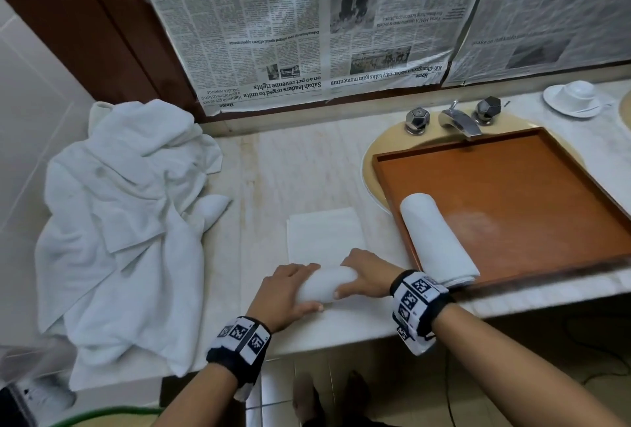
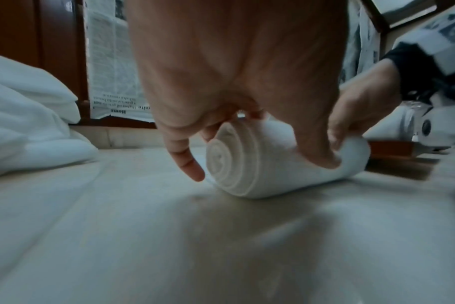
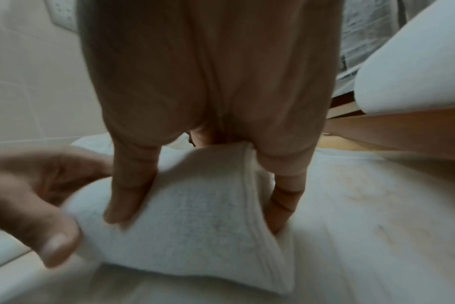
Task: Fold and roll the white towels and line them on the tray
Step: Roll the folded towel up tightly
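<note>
White towel half rolled under both hands at the counter's front edge.

Left hand [image 1: 285,293] curls round the roll [image 1: 324,285] at its left end, right hand [image 1: 367,276] round its right; the flat remainder [image 1: 322,235] lies beyond on the counter [image 1: 259,167]. Further right, a finished roll [image 1: 435,238] lies along the tray's [image 1: 512,170] left side; a loose heap [image 1: 126,215] sits far left.

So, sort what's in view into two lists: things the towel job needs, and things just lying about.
Belongs to the job:
- half-rolled towel, gripped by left hand and right hand
- rolled towel on the tray
- tray
- heap of unfolded towels

Just lying about:
- faucet
- cup and saucer
- newspaper on the wall
</note>
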`<state>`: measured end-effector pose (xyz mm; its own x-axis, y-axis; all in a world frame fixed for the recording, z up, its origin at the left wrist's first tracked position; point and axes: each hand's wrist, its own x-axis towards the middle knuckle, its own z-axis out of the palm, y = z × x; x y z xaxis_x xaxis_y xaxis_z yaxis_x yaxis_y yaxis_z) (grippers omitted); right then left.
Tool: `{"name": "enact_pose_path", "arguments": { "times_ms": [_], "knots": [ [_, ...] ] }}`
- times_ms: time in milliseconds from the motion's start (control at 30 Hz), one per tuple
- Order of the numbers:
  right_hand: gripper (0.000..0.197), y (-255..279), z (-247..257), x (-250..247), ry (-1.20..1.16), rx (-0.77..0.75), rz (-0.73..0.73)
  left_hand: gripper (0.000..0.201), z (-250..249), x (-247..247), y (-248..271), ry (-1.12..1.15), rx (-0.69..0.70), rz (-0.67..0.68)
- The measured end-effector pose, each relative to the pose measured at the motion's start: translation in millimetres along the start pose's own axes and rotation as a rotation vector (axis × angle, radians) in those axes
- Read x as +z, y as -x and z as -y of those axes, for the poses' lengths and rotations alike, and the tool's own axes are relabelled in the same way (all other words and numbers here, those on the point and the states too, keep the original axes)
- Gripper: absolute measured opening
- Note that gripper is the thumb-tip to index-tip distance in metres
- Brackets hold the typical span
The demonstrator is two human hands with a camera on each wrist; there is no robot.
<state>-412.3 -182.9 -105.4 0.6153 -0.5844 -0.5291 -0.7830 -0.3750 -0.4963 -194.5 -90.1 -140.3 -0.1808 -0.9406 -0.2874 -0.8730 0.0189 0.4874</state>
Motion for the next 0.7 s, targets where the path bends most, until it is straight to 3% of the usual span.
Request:
{"name": "enact_pose_path", "arguments": {
  "times_ms": [133,233,300,367,500,600,700],
  "knots": [
    [0.069,11.6,6.2,5.9,0.175,0.034,-0.087,0.063,0.6,-13.7,-14.1,0.094,-0.017,0.117],
    [0.073,22.2,6.5,22.7,0.335,-0.100,-0.270,0.049,-5.8,-25.6,-18.0,0.201,-0.093,0.271],
    [0.076,23.9,1.2,32.6,0.311,-0.136,-0.274,0.047,-5.3,-23.8,-16.9,0.270,-0.149,0.319],
    [0.074,21.1,-3.3,37.8,0.281,-0.108,-0.257,0.055,-4.3,-17.1,-11.0,0.303,-0.168,0.249],
    [0.071,10.2,-3.1,27.8,0.150,-0.025,-0.207,0.086,-3.8,-4.1,2.6,0.354,-0.140,-0.102],
    [0.071,3.8,0.0,17.7,0.084,0.011,-0.173,0.086,-3.8,8.7,5.3,0.368,-0.059,-0.097],
    [0.069,2.2,2.1,12.3,0.087,0.019,-0.160,0.088,-0.2,16.7,2.5,0.351,-0.087,-0.109]
  ]
}}
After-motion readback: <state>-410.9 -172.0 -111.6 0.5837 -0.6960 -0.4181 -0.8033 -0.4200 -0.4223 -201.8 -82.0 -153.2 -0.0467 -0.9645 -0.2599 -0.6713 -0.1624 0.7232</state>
